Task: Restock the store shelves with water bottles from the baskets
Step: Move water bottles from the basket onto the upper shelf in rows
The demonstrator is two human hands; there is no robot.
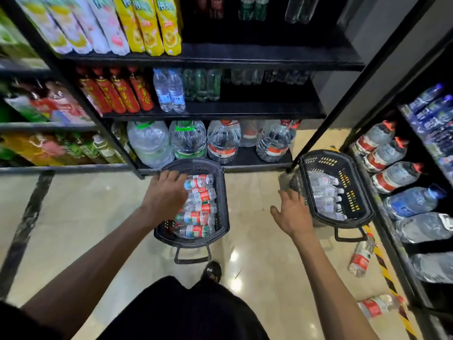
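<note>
Two dark plastic baskets stand on the floor before the shelves. The left basket holds several small water bottles with red labels. My left hand reaches into it, fingers down among the bottles; whether it grips one is hidden. The right basket holds several small clear bottles with white labels. My right hand hovers open just left of that basket, fingers spread, holding nothing. The black shelf above has two small water bottles and dark room to their right.
Large water jugs fill the bottom shelf behind the left basket. Two loose red-labelled bottles lie on the floor at the right by yellow-black tape. Another rack with big bottles stands at right. My shoe is near the basket handle.
</note>
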